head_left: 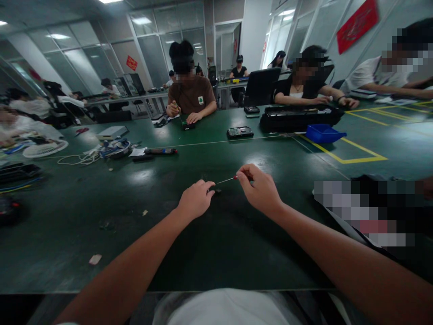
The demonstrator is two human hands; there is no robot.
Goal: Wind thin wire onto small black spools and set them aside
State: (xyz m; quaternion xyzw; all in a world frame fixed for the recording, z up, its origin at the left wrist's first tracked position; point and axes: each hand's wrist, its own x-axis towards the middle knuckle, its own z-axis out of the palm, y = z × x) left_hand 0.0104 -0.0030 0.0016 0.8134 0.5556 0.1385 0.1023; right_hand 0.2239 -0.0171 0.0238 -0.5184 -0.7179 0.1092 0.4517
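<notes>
My right hand (260,188) is closed around the red handle of a thin screwdriver (226,180). Its metal shaft slants leftward, the tip close to the fingertips of my left hand (196,198). The fingers of my left hand are pinched together; whatever sits between them is mostly hidden and too small to name. A small dark piece (218,191) shows just beside the left thumb, and I cannot tell whether it is held or lies on the table. Both hands are over the middle of the green table (237,253).
Opposite me, a person in a brown shirt (191,97) handles a small device. A hard drive (240,132), a long black housing (301,118) and a blue bin (324,133) stand at the far right. An electric screwdriver (160,151) and bundled cables (115,148) lie left.
</notes>
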